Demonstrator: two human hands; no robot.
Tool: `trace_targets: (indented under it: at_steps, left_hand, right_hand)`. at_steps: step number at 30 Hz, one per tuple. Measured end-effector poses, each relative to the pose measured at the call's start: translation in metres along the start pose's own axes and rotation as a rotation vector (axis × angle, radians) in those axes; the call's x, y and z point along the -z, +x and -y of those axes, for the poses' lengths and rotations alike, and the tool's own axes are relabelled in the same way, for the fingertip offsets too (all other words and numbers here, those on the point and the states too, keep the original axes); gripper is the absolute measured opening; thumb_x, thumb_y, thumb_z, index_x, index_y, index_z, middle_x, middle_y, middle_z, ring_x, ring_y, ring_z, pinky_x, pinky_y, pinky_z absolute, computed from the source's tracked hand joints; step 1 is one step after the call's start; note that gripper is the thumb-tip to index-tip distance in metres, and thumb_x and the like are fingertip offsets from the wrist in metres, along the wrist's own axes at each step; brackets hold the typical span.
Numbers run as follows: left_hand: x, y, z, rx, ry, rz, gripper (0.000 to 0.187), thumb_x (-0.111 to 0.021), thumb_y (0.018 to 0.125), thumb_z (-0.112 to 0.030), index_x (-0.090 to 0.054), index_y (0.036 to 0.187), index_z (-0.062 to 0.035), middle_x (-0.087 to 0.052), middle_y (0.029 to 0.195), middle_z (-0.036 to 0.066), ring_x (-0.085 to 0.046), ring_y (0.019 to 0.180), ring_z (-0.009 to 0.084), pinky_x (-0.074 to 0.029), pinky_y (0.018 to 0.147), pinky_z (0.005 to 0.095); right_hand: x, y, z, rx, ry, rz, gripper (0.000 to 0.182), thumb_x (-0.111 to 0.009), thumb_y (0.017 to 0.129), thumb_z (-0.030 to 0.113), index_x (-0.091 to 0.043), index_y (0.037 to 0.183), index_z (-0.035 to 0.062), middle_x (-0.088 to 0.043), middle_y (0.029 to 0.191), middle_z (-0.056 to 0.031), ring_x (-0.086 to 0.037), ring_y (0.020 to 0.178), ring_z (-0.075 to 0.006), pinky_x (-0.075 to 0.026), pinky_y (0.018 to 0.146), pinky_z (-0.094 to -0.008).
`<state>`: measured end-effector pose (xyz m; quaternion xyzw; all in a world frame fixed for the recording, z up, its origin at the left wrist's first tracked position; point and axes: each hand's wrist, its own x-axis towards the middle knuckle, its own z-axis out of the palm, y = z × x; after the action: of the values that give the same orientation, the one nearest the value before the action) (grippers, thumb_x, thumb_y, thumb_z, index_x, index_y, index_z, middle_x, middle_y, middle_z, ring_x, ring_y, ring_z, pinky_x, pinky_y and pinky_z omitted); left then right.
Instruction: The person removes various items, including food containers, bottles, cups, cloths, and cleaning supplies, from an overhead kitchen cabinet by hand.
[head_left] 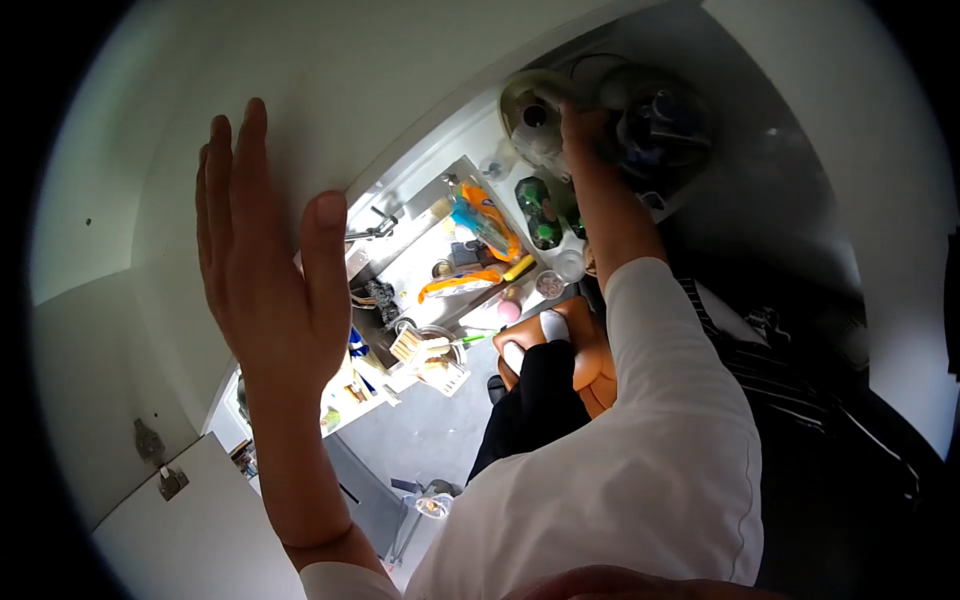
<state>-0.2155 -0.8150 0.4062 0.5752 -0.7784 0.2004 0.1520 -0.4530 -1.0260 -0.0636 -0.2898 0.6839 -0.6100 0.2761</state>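
Note:
My left hand is raised flat against or close to the pale cabinet surface, fingers stretched out and thumb apart, holding nothing. My right hand reaches away to the upper right. Its blurred fingers overlap the edge of a round, greenish-rimmed pot or lid with a dark spot at its middle. I cannot tell whether they grip it. Right beside that hand is a dark round appliance or pot in shadow. Green-and-dark bottles or packs stand below the wrist.
Far below, a sink holds orange-and-blue packets. Wooden-toned utensils lie at the counter's end. Glass jars and a pink round item line the edge. White-socked feet stand on a brown padded seat. An open cabinet door hangs lower left.

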Motion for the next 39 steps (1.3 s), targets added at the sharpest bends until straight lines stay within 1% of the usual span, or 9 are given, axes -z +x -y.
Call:
trace_targets:
  at_steps: [12,14,17,22,24,29,30,32,39]
  left_hand:
    - [-0.004,-0.004,0.003,0.053,0.047,0.034,0.072,-0.026,0.107,-0.063,-0.04,0.16,-0.0165,-0.042,0.162,0.021,-0.041,0.148,0.0439,-0.04,0.116,0.0577]
    - [-0.002,-0.004,0.001,0.058,0.047,0.039,0.072,-0.026,0.107,-0.063,-0.04,0.16,-0.0167,-0.042,0.161,0.021,-0.041,0.148,0.044,-0.04,0.116,0.0578]
    - [-0.003,-0.003,0.002,0.051,0.072,0.048,0.072,-0.024,0.107,-0.063,-0.041,0.16,-0.0176,-0.041,0.162,0.021,-0.042,0.147,0.0435,-0.04,0.116,0.0572]
    - [-0.003,-0.004,0.002,0.049,0.062,0.012,0.07,-0.026,0.108,-0.062,-0.042,0.159,-0.0171,-0.041,0.162,0.021,-0.038,0.15,0.0423,-0.037,0.118,0.0565]
    - [0.003,-0.003,0.001,0.001,0.024,-0.007,0.062,-0.049,0.106,-0.049,-0.049,0.153,-0.0077,-0.048,0.153,0.03,-0.043,0.145,0.0483,-0.036,0.118,0.0567]
    - [0.011,-0.006,-0.002,0.024,0.01,-0.011,0.064,-0.052,0.106,-0.046,-0.043,0.156,-0.0079,-0.04,0.158,0.03,-0.038,0.148,0.0474,-0.029,0.122,0.0567]
    - [0.011,-0.006,-0.002,0.043,0.025,0.025,0.063,-0.051,0.107,-0.044,-0.041,0.158,-0.0086,-0.037,0.161,0.028,-0.036,0.149,0.0465,-0.029,0.122,0.0562]
    - [0.017,-0.003,-0.004,0.069,-0.004,0.06,0.067,-0.056,0.104,-0.042,-0.039,0.158,-0.0065,-0.035,0.161,0.03,-0.034,0.15,0.0471,-0.027,0.123,0.0567]
    - [0.024,-0.004,-0.003,0.132,-0.064,0.04,0.068,-0.052,0.105,-0.048,-0.04,0.157,-0.0059,-0.035,0.161,0.029,-0.032,0.151,0.0471,-0.026,0.123,0.0578]
  right_hand:
    - [-0.03,0.006,-0.022,0.299,-0.432,0.329,0.055,-0.088,0.077,0.029,-0.068,0.117,-0.0035,-0.071,0.115,-0.0261,-0.068,0.108,-0.043,-0.052,0.097,-0.0495]
    - [-0.026,0.002,-0.035,0.727,-0.699,0.454,0.055,-0.084,0.082,0.026,-0.064,0.124,-0.0017,-0.068,0.119,-0.0262,-0.066,0.108,-0.0441,-0.05,0.099,-0.0505]
    - [-0.037,0.008,-0.05,0.499,-0.725,0.565,0.054,-0.073,0.091,0.023,-0.057,0.136,-0.0018,-0.061,0.13,-0.0286,-0.061,0.119,-0.0436,-0.046,0.106,-0.0499]
    - [-0.008,-0.024,0.003,0.425,-0.701,0.562,0.04,-0.069,0.093,0.023,-0.065,0.123,-0.0034,-0.064,0.126,-0.0275,-0.06,0.122,-0.0424,-0.046,0.106,-0.0515]
    - [0.02,-0.053,0.045,0.587,-0.662,0.476,0.039,-0.071,0.091,0.023,-0.066,0.119,-0.0038,-0.068,0.116,-0.0275,-0.064,0.114,-0.0424,-0.05,0.1,-0.0508]
    - [0.098,-0.104,0.112,0.319,-0.907,1.229,0.053,-0.07,0.095,0.043,-0.063,0.124,0.0,-0.069,0.118,-0.0266,-0.069,0.105,-0.0422,-0.054,0.088,-0.0507]
    - [0.124,-0.114,0.161,0.669,-0.846,1.413,0.052,-0.074,0.094,0.039,-0.063,0.126,-0.0003,-0.071,0.115,-0.0207,-0.07,0.1,-0.0348,-0.055,0.086,-0.0456]
    - [0.163,-0.127,0.316,0.392,-0.488,1.721,0.048,-0.079,0.093,0.031,-0.063,0.128,0.0011,-0.072,0.11,-0.0134,-0.07,0.095,-0.024,-0.056,0.084,-0.0378]
    - [0.138,-0.098,0.564,1.215,-0.303,0.458,0.048,-0.082,0.09,0.025,-0.062,0.127,0.0026,-0.07,0.105,-0.0132,-0.071,0.092,-0.0227,-0.058,0.082,-0.0366]
